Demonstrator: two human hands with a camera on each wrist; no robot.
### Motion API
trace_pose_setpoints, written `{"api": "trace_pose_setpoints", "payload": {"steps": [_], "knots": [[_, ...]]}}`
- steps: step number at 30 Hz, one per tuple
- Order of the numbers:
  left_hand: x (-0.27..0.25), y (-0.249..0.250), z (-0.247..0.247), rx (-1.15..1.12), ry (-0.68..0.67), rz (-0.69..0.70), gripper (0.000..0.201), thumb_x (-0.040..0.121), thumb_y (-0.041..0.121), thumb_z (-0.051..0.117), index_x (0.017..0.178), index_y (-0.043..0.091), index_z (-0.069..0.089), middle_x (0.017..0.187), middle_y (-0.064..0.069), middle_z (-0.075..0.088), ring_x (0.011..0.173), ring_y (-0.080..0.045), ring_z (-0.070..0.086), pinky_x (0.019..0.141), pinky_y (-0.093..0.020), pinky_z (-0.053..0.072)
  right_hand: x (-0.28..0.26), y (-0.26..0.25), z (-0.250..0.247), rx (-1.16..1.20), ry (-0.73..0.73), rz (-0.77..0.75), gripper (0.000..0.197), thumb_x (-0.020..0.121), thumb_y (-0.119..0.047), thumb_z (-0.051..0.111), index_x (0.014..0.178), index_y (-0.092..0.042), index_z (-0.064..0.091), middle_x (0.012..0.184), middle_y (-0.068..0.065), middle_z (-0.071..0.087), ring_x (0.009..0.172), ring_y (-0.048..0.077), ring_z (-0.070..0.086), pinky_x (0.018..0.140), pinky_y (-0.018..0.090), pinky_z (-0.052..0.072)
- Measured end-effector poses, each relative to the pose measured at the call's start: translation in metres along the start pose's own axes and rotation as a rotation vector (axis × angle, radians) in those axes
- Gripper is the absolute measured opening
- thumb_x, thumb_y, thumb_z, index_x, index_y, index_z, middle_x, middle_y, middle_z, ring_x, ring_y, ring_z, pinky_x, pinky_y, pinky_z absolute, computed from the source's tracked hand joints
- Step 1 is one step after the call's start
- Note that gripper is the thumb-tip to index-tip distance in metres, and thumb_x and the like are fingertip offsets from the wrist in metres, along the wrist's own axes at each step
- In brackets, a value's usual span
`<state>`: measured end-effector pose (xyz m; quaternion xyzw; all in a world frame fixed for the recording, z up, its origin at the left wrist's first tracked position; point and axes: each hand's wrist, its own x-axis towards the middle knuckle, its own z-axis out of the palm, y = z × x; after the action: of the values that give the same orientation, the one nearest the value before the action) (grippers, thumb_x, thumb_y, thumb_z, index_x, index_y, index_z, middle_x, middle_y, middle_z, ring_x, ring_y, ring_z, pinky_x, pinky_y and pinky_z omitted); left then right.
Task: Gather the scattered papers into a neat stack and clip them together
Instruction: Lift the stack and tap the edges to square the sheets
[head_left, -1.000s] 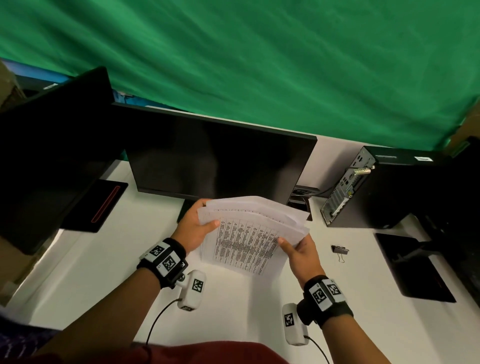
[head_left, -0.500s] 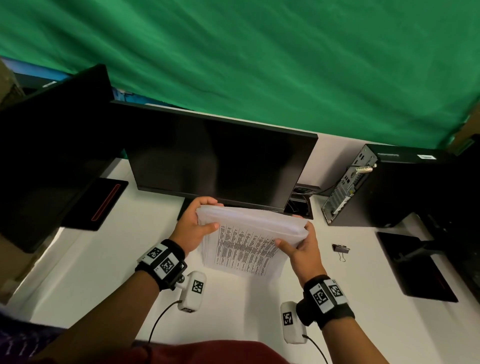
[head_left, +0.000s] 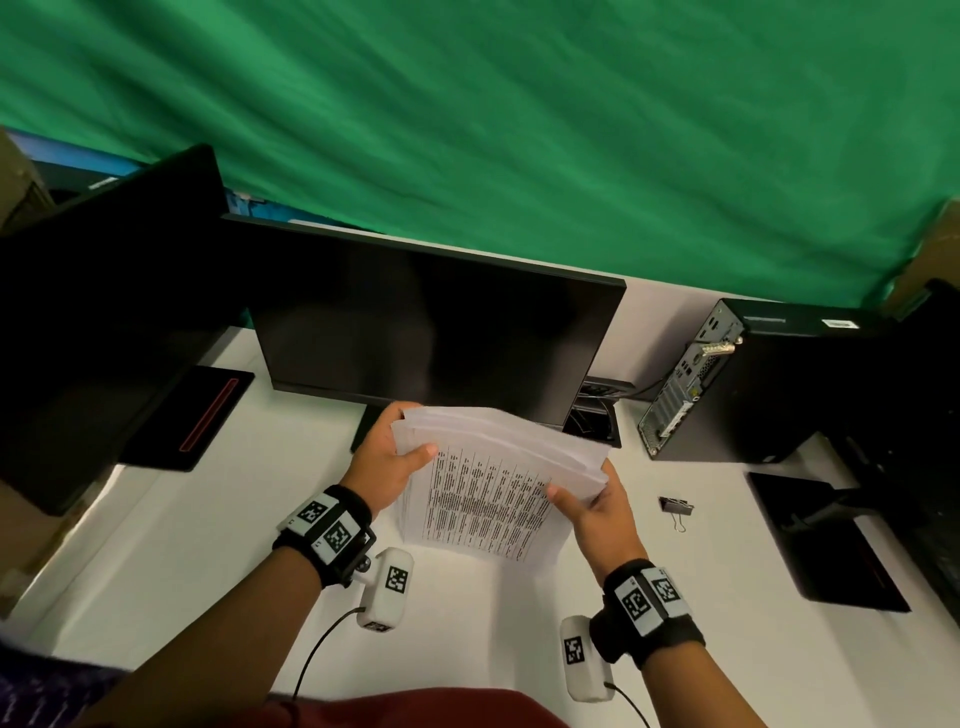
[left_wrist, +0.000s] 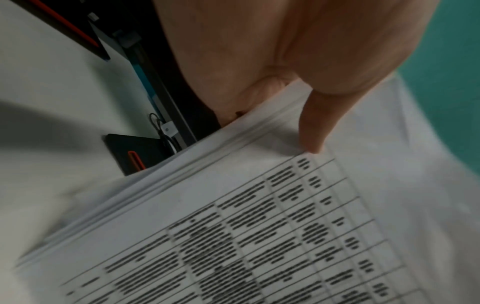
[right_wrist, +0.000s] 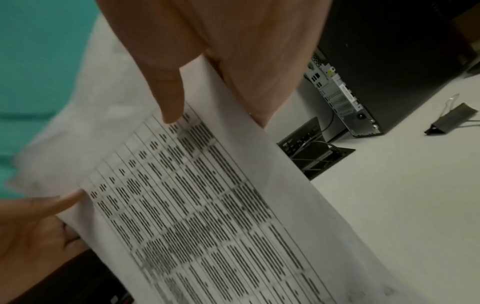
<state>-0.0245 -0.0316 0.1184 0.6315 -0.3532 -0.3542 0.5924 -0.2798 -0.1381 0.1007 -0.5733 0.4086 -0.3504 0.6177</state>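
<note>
A stack of printed papers (head_left: 483, 493) stands nearly upright on its lower edge on the white desk (head_left: 208, 545), in front of the middle monitor. My left hand (head_left: 387, 457) grips its left side, thumb on the front sheet and fingers behind. My right hand (head_left: 592, 501) grips the right side the same way. The left wrist view shows the papers (left_wrist: 259, 236) with slightly staggered sheet edges. In the right wrist view the papers (right_wrist: 207, 205) fill the centre. A black binder clip (head_left: 676, 506) lies on the desk to the right of my right hand, also seen as the clip (right_wrist: 451, 119).
A black monitor (head_left: 431, 332) stands just behind the papers, another monitor (head_left: 104, 322) at the left. A black computer tower (head_left: 753, 384) sits at the right, with a cable port (head_left: 597, 415) beside it. A flat black monitor base (head_left: 821, 540) lies at far right.
The fanned, raised sheets came down and their top edges drew closer together. The stack now stands on the desk, held at both sides, and the hands have barely shifted.
</note>
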Motion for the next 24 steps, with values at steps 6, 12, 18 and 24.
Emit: {"api": "trace_pose_setpoints", "payload": {"steps": [6, 12, 18, 24], "knots": [[-0.002, -0.001, 0.006, 0.016, 0.010, -0.036, 0.032, 0.090, 0.006, 0.065, 0.117, 0.021, 0.059, 0.112, -0.001, 0.070, 0.106, -0.015, 0.066, 0.096, -0.039, 0.052, 0.004, 0.008, 0.006, -0.061, 0.038, 0.015, 0.041, 0.090, -0.005, 0.070, 0.128, -0.017, 0.060, 0.116, 0.004, 0.074, 0.110, 0.022, 0.070, 0.100, 0.047, 0.054], [-0.006, 0.008, 0.001, -0.038, -0.007, 0.046, 0.040, 0.087, -0.003, 0.064, 0.114, 0.025, 0.055, 0.111, -0.004, 0.067, 0.103, -0.016, 0.067, 0.084, -0.028, 0.054, 0.006, -0.005, -0.002, -0.061, 0.004, -0.010, 0.046, 0.087, -0.005, 0.074, 0.125, -0.022, 0.054, 0.118, 0.005, 0.071, 0.110, 0.020, 0.068, 0.091, 0.036, 0.057], [-0.010, 0.003, 0.004, 0.020, -0.007, 0.026, 0.033, 0.089, 0.004, 0.065, 0.106, 0.031, 0.056, 0.108, -0.002, 0.068, 0.103, -0.016, 0.066, 0.088, -0.032, 0.055, 0.000, 0.012, 0.002, -0.108, 0.046, -0.002, 0.036, 0.089, -0.004, 0.072, 0.117, -0.022, 0.060, 0.114, 0.002, 0.073, 0.107, 0.018, 0.069, 0.099, 0.042, 0.055], [-0.007, 0.015, 0.003, -0.048, 0.003, 0.066, 0.032, 0.088, 0.002, 0.066, 0.114, 0.018, 0.057, 0.110, -0.006, 0.070, 0.102, -0.018, 0.069, 0.086, -0.034, 0.056, 0.005, -0.001, -0.001, -0.056, 0.049, -0.033, 0.040, 0.088, -0.006, 0.073, 0.123, -0.021, 0.061, 0.114, 0.004, 0.075, 0.108, 0.022, 0.071, 0.093, 0.042, 0.056]]}}
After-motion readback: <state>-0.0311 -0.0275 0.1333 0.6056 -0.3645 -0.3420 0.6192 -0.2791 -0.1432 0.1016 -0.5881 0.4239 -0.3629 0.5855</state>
